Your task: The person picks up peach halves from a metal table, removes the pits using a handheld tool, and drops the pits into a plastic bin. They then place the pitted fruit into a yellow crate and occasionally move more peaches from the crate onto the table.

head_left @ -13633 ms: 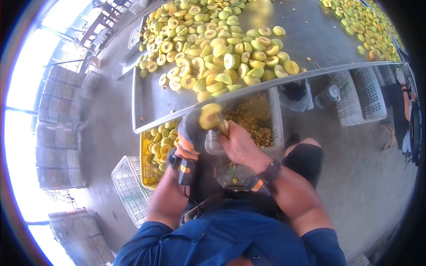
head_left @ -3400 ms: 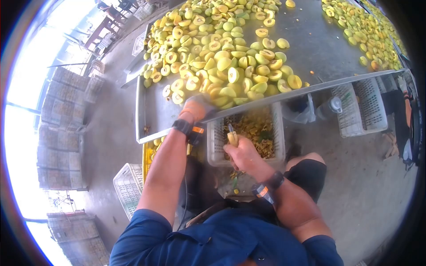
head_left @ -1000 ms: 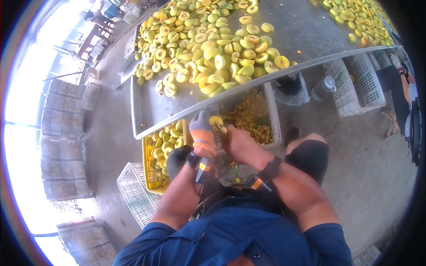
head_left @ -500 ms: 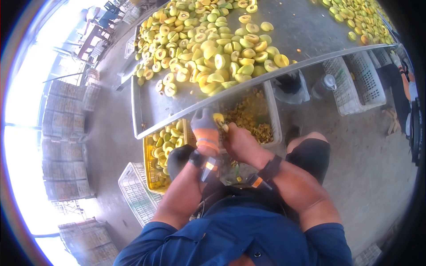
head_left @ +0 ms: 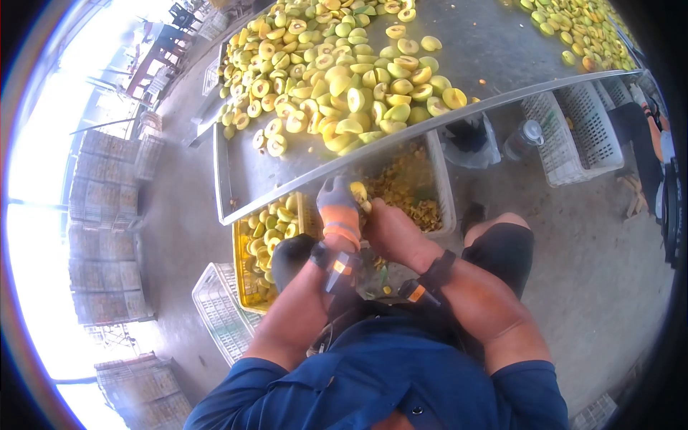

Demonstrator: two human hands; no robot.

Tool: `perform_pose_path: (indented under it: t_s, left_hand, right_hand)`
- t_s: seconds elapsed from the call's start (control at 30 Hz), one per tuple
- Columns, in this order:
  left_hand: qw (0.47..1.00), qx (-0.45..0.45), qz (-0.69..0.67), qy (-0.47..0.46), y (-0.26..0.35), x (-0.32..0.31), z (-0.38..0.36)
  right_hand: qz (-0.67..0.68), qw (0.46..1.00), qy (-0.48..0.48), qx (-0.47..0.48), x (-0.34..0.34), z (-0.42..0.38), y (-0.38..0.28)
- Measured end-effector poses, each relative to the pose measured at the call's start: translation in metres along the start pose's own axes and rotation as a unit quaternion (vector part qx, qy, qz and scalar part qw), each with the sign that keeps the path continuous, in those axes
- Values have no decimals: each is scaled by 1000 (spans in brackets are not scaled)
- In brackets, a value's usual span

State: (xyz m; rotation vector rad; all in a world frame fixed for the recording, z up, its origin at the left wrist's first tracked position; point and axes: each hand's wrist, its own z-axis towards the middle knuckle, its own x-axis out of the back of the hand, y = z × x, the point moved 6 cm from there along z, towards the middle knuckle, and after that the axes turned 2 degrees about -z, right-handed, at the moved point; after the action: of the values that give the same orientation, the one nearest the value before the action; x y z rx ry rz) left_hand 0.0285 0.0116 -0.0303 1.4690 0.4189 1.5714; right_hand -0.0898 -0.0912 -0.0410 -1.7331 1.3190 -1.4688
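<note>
My left hand (head_left: 338,208), in a grey and orange glove, is closed around a piece of yellow stone fruit (head_left: 358,190) just below the metal table's front edge. Against the fruit's right side, my bare right hand (head_left: 393,231) is closed, its fingertips hidden from view; whatever it grips cannot be made out. Beneath both hands is a pale crate (head_left: 448,193) with brownish-yellow fruit scraps (head_left: 408,188). To the left, a yellow crate (head_left: 244,283) holds halved fruit (head_left: 271,229).
A heap of halved yellow-green fruit (head_left: 322,79) lies on the metal table (head_left: 466,50), with another pile (head_left: 573,39) at far right. White crates (head_left: 580,143) and a clear plastic jug (head_left: 527,136) stand below. An empty-looking white crate (head_left: 218,308) leans at left, near stacked crates (head_left: 107,215).
Both hands have shifted slightly to the right with the fruit still between them. The left hand has turned a little; the heap on the table looks the same.
</note>
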Motion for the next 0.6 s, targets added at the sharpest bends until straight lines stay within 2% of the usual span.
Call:
perform_pose_path:
  t_s: [0.13, 0.2, 0.27, 0.4, 0.47, 0.5, 0.6]
  left_hand:
    - [995, 24, -93, -16, -6, -2, 5]
    - [999, -23, -30, -18, 8, 5, 5]
    - [982, -120, 145, -18, 36, 9, 2]
    - [984, -162, 7, -76, 66, 21, 1]
    - [976, -179, -60, -109, 76, 25, 1]
    - [970, -200, -64, -125, 75, 23, 2]
    - [944, -271, -57, -179, 76, 19, 6]
  right_hand:
    - [99, 992, -21, 69, 3, -2, -5]
    - [124, 989, -11, 81, 9, -7, -14]
    - [198, 972, -93, 90, 17, -15, -28]
    - [281, 942, -160, 89, 11, -19, -26]
    - [379, 895, -235, 24, -3, -21, -18]
    - [424, 864, -271, -10, -9, -24, -16]
    - [444, 850, -282, -36, -9, -33, -22]
